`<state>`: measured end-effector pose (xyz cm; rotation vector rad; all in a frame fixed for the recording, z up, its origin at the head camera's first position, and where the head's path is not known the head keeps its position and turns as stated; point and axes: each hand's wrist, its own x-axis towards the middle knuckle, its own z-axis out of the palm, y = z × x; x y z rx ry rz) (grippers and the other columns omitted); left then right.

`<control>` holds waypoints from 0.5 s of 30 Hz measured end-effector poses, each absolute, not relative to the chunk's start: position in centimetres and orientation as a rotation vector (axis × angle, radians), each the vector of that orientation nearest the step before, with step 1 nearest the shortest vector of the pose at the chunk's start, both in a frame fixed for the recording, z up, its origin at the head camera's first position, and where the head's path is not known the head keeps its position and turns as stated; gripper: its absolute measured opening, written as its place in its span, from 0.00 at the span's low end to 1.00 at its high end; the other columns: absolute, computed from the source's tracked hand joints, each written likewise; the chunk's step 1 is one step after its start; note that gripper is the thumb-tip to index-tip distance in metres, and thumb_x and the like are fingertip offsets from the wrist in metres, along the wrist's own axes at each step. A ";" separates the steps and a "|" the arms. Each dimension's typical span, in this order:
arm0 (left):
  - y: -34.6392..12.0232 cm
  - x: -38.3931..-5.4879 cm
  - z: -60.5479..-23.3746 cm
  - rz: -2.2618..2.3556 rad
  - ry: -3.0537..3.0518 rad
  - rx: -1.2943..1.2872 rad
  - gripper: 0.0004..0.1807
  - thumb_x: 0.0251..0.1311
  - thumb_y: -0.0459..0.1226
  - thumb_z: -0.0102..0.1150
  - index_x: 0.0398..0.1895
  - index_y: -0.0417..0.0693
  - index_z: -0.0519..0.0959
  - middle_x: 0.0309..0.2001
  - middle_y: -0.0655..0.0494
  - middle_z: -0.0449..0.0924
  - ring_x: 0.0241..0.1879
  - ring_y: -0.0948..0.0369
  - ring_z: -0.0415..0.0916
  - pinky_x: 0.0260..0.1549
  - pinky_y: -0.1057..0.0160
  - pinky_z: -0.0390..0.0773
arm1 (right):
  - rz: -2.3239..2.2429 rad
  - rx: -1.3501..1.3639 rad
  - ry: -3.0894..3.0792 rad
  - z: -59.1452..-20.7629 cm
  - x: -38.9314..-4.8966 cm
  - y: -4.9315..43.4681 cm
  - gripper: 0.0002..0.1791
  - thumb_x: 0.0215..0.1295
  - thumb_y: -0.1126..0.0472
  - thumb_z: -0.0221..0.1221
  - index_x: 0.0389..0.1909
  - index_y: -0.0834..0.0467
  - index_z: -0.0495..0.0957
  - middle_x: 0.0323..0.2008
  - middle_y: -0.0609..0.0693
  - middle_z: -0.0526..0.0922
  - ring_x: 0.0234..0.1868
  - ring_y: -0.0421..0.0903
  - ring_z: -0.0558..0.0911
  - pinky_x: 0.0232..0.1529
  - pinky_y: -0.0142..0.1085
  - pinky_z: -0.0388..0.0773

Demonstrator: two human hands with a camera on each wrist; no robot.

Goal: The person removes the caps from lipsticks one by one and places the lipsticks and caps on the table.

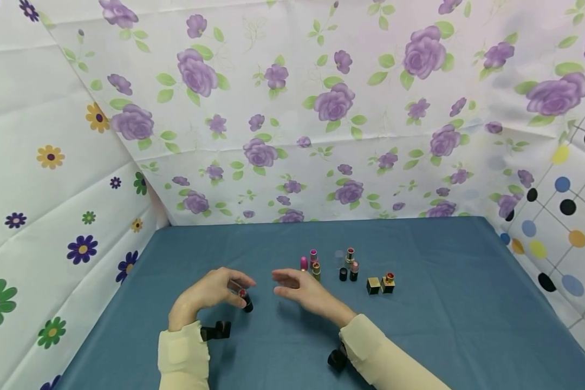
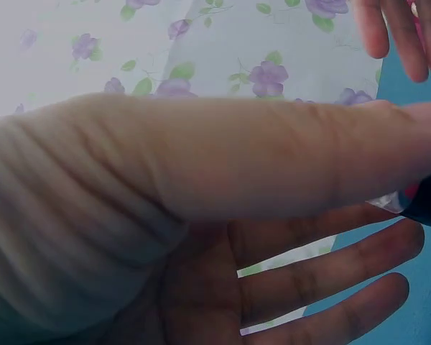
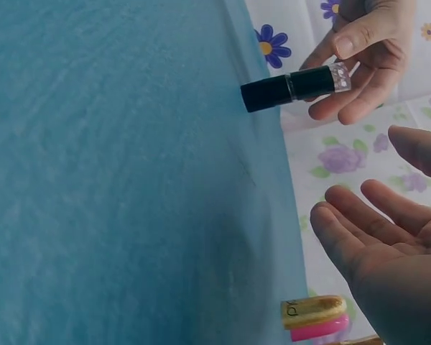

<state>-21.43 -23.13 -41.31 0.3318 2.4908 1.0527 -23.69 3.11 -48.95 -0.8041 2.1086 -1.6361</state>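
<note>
A black lipstick tube [image 1: 247, 303] with a red and clear top stands upright on the blue cloth. Around its upper part is my left hand [image 1: 214, 292], thumb and fingers spread apart; in the right wrist view the tube [image 3: 294, 88] shows between the hand's thumb and fingers. The left wrist view has the thumb [image 2: 273, 158] crossing in front, hiding most of the tube. My right hand [image 1: 304, 292] hovers over the cloth to the right, fingers loosely bent, holding nothing. Just beyond it are a gold lipstick [image 1: 316, 271] and a magenta lipstick [image 1: 313, 256] beside a pink cap [image 1: 304, 263].
Further right stand two lipsticks [image 1: 353, 271] with a black cap [image 1: 343, 274] and a clear cap [image 1: 339, 257]. A square gold cap [image 1: 372, 286] sits beside a gold-and-black lipstick [image 1: 388, 284]. Flowered cloth walls [image 1: 292, 162] enclose the blue table [image 1: 443, 303].
</note>
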 end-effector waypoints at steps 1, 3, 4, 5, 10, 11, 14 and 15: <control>-23.2 -21.5 -41.4 1.051 2.492 0.343 0.24 0.57 0.30 0.76 0.58 0.41 0.85 0.57 0.44 0.84 0.54 0.48 0.82 0.52 0.44 0.82 | -1.635 -0.803 2.111 -49.0 -23.7 3.0 0.31 0.81 0.53 0.57 0.76 0.64 0.67 0.71 0.61 0.73 0.72 0.59 0.73 0.69 0.51 0.73; -23.2 -21.5 -41.5 1.049 2.490 0.358 0.23 0.57 0.29 0.75 0.57 0.40 0.85 0.55 0.45 0.84 0.52 0.49 0.83 0.51 0.45 0.83 | -1.635 -0.795 2.107 -49.2 -23.6 2.9 0.31 0.80 0.53 0.57 0.76 0.64 0.67 0.71 0.61 0.74 0.72 0.59 0.73 0.69 0.51 0.73; -23.2 -21.5 -41.5 1.048 2.489 0.365 0.22 0.57 0.28 0.75 0.56 0.40 0.86 0.54 0.45 0.85 0.51 0.50 0.84 0.51 0.45 0.83 | -1.633 -0.793 2.106 -49.2 -23.5 2.8 0.30 0.80 0.53 0.57 0.76 0.64 0.67 0.70 0.61 0.74 0.72 0.58 0.73 0.69 0.51 0.73; -23.2 -21.5 -41.6 1.049 2.488 0.371 0.21 0.58 0.28 0.74 0.56 0.39 0.86 0.53 0.45 0.85 0.50 0.50 0.84 0.50 0.45 0.83 | -1.636 -0.791 2.101 -49.3 -23.4 2.7 0.30 0.80 0.53 0.57 0.76 0.64 0.67 0.70 0.61 0.74 0.72 0.58 0.73 0.69 0.51 0.73; -23.2 -21.6 -41.7 1.029 2.534 0.382 0.14 0.62 0.28 0.71 0.51 0.40 0.88 0.47 0.51 0.88 0.45 0.56 0.84 0.48 0.47 0.84 | -1.642 -0.785 2.080 -49.4 -23.1 2.3 0.29 0.80 0.55 0.58 0.75 0.63 0.69 0.69 0.60 0.75 0.71 0.58 0.74 0.68 0.50 0.73; -23.2 -21.6 -41.7 1.025 2.552 0.382 0.13 0.62 0.29 0.71 0.50 0.41 0.89 0.46 0.52 0.88 0.44 0.57 0.84 0.48 0.47 0.83 | -1.644 -0.783 2.074 -49.5 -23.1 2.2 0.28 0.80 0.55 0.58 0.75 0.63 0.69 0.69 0.60 0.75 0.71 0.58 0.74 0.68 0.49 0.73; -23.1 -21.7 -41.8 1.014 2.599 0.365 0.12 0.64 0.31 0.70 0.50 0.42 0.89 0.44 0.56 0.88 0.43 0.58 0.84 0.47 0.48 0.83 | -1.653 -0.761 2.034 -49.7 -23.1 2.0 0.28 0.80 0.56 0.58 0.75 0.64 0.68 0.69 0.61 0.75 0.71 0.58 0.74 0.68 0.46 0.74; -23.0 -21.7 -41.8 1.013 2.611 0.359 0.12 0.64 0.31 0.70 0.51 0.42 0.89 0.44 0.56 0.88 0.44 0.58 0.84 0.48 0.47 0.83 | -1.657 -0.752 2.021 -49.8 -23.2 1.9 0.29 0.80 0.56 0.57 0.75 0.64 0.68 0.69 0.61 0.75 0.71 0.58 0.74 0.68 0.45 0.74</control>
